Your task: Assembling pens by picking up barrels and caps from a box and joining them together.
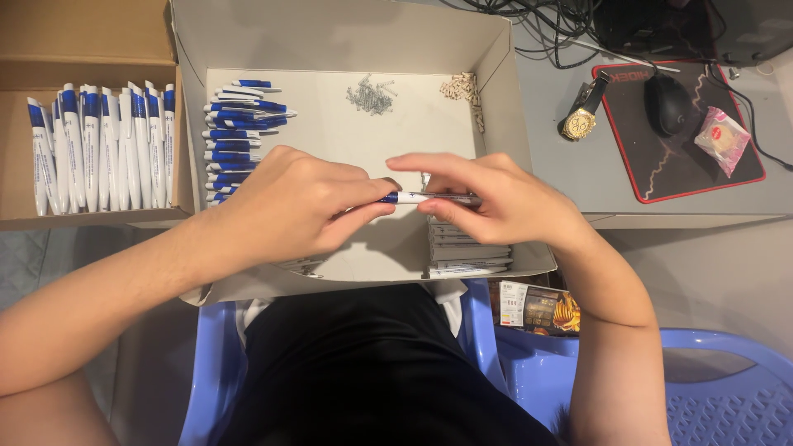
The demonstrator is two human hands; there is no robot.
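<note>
Fingers (376,192) of the left hand (293,202) pinch the blue end of a slim blue-and-white plastic pen (417,197), while the right hand (496,198) closes narrowly round its grey-clear far end, index finger stretched out over the top. The pen lies level between the two hands, held just above the floor of a shallow open grey cardboard box (347,124) that rests on the person's lap.

Inside the box, a row of blue-and-white pen parts (239,132) is stacked along the left wall, a small heap of tiny metal springs (370,95) lies at the far middle, a cluster of small beige plastic pieces (464,89) sits at the far right, and a pile of grey-clear pen barrels (462,252) lies near the right corner, under the right hand. To the left, a brown cardboard carton (49,49) holds finished white-and-blue pens (103,144) side by side. On the grey tabletop (562,173) to the right are a gold wristwatch (582,111), a black computer mouse (667,103) on a red-edged black mat, and a pink-wrapped snack (723,136).

Judging from the grip, the halves could slip or go together askew if the hands press off-line, and a loose spring inside might jump out and vanish among the parts. The box, balanced on the lap, could also tip.
</note>
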